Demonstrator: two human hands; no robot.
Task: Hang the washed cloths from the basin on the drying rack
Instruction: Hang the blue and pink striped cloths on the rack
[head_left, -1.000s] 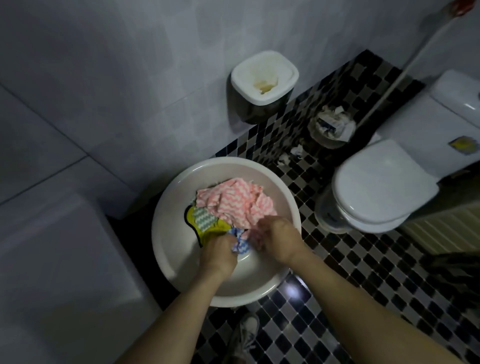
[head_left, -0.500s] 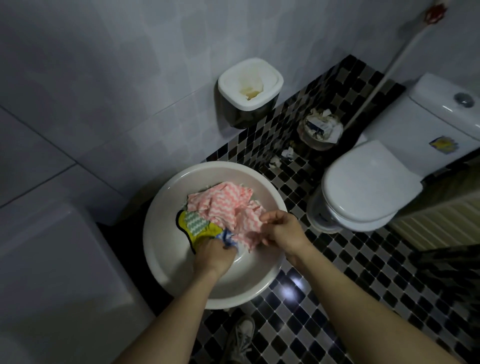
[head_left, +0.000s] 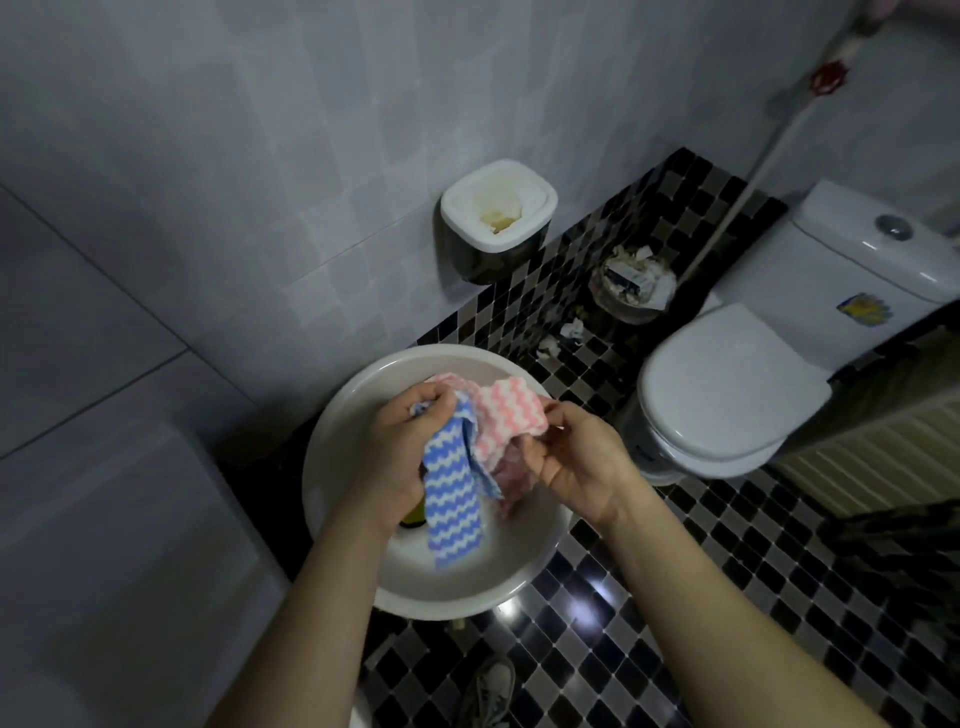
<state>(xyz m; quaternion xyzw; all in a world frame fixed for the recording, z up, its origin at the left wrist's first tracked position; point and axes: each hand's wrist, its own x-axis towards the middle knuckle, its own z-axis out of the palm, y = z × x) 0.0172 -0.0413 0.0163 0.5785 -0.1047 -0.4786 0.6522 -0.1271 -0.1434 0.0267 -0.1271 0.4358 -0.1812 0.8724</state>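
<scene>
Cloths held over basin (head_left: 498, 582), one per hand

Left hand (head_left: 410, 457): fingers curled round the bunched top edge of the blue-and-white zigzag cloth (head_left: 452, 504). Cloth hangs straight down from the fist, with its lower end in front of the basin's near inner wall. Can't tell if it touches.

Right hand (head_left: 576, 462): thumb and fingers pinch one edge of the pink-and-white zigzag cloth (head_left: 511, 421). Pink cloth sits crumpled between the two hands, its tail dropping behind the blue one toward the basin floor. The two cloths touch along the middle. More pink fabric shows past the left knuckles; same piece or another, can't tell. Sliver of yellow-green fabric (head_left: 413, 517) lies in the basin under the left wrist, mostly hidden.

Basin: white, round, on the black-and-grey checkered floor (head_left: 727, 571), close to the pale tiled wall (head_left: 260, 156).

Around it:
- toilet (head_left: 727, 395), lid down, right of the basin and apart from it
- wall box (head_left: 496, 218), white top and dark body, on the wall beyond the basin
- waste bin (head_left: 631, 291) stuffed with paper, between box and toilet, with paper scraps (head_left: 571, 328) on the floor beside it
- pipe (head_left: 769, 156) with red valve (head_left: 828, 78), top right
- ribbed panel (head_left: 872, 457) past the toilet
- white unit (head_left: 104, 519) left of the basin
- shoe (head_left: 488, 686) at the bottom edge, between the forearms
</scene>
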